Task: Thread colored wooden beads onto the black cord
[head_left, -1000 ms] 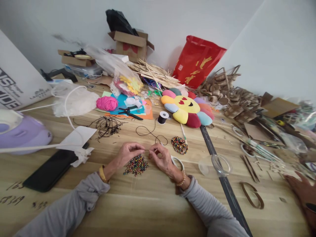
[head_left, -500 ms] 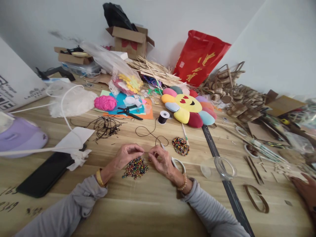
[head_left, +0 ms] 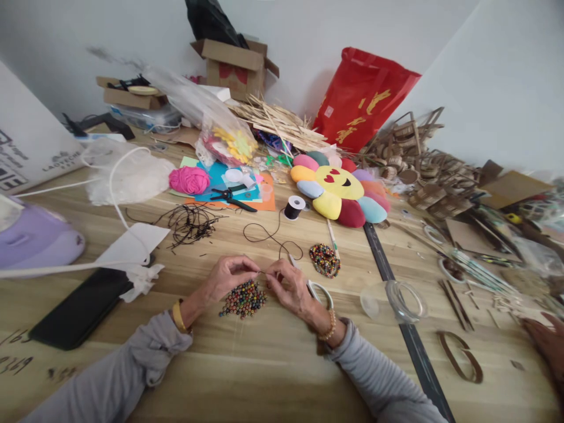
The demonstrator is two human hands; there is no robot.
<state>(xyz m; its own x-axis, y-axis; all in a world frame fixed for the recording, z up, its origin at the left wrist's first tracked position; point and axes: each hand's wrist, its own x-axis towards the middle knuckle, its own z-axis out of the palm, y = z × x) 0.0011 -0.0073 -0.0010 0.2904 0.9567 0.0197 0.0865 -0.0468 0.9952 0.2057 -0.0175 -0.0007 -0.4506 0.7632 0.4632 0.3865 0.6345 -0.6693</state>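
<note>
My left hand [head_left: 229, 280] is closed in a pinch at its fingertips, just above a pile of multicoloured beads [head_left: 244, 301]. Opposite it, my right hand [head_left: 288, 286] pinches too, and a short stretch of thin dark cord [head_left: 261, 271] spans the small gap between them. Whether a bead sits in the right fingers is too small to tell. More black cord [head_left: 264, 238] loops on the table between the right hand and a spool [head_left: 294, 207]. White-handled scissors [head_left: 325, 292] lie partly under my right wrist. Beyond them rests a coiled string of beads [head_left: 325, 260].
A black phone [head_left: 79, 308] lies left, near a tangle of black cord [head_left: 191, 225]. Pliers [head_left: 233, 198], pink yarn [head_left: 189, 180] and a flower cushion [head_left: 339, 185] are farther back. At right are a clear round container [head_left: 374, 302] and another person's hand [head_left: 544, 338].
The view has shifted slightly. My hands keep nearly the same pose above the beads, with the cord still between the fingertips.
</note>
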